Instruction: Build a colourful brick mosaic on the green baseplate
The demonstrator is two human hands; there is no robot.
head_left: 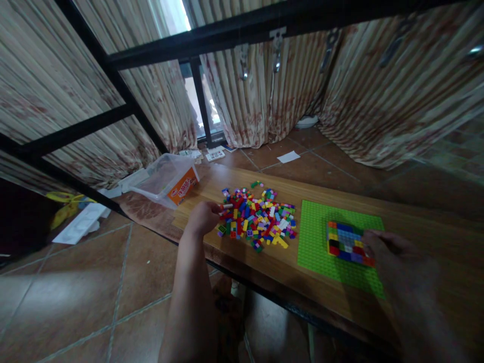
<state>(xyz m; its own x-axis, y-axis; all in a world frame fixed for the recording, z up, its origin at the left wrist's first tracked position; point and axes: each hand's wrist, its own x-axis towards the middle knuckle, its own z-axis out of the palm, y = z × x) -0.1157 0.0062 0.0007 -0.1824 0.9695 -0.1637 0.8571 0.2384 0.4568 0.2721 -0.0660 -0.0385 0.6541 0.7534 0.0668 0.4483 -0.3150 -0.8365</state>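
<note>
My left hand (205,218) reaches to the left edge of a pile of loose toy building bricks (260,214). Its fingers are pinched together, with a small whitish brick (227,205) at the fingertips; whether they grip it I cannot tell. A green studded baseplate (315,232) lies right of the pile. On it stands a low, rectangular build of coloured bricks (346,237), with blue and grey in the middle. My right hand (391,249) is at the build's right end, fingers closed against it. What they hold is hidden.
A clear plastic tub (166,176) with an orange label stands at the bench's left end. The wooden bench (227,176) runs across the view. A black metal frame (151,55) crosses above. Behind are patterned curtains (257,101); a white paper (288,157) lies on the tiled floor.
</note>
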